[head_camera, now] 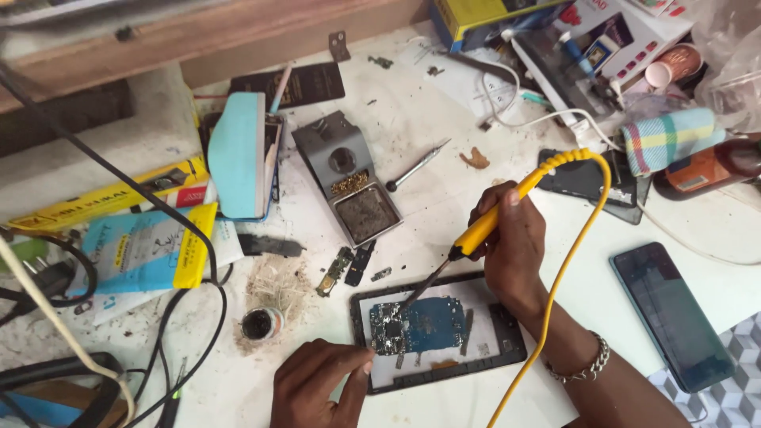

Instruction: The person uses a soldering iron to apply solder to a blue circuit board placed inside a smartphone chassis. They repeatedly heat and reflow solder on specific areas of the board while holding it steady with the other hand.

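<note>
Yellow-handled soldering iron (479,230) in the right hand (515,246); blue circuit board (424,325) beside the left hand (317,384); plaid blue-yellow cloth (670,139) beyond.

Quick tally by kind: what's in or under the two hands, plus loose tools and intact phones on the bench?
Soldering iron, yellow, in right hand: 1
Opened device with blue circuit board, steadied by left hand: 1
Screwdriver: 1
Grey iron stand: 1
Intact phones: 1
Total: 5

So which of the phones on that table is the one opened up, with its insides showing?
The opened phone lies between the two hands, its blue circuit board exposed under the yellow soldering iron's tip. The intact phone lies at the right with its dark screen whole.
</note>
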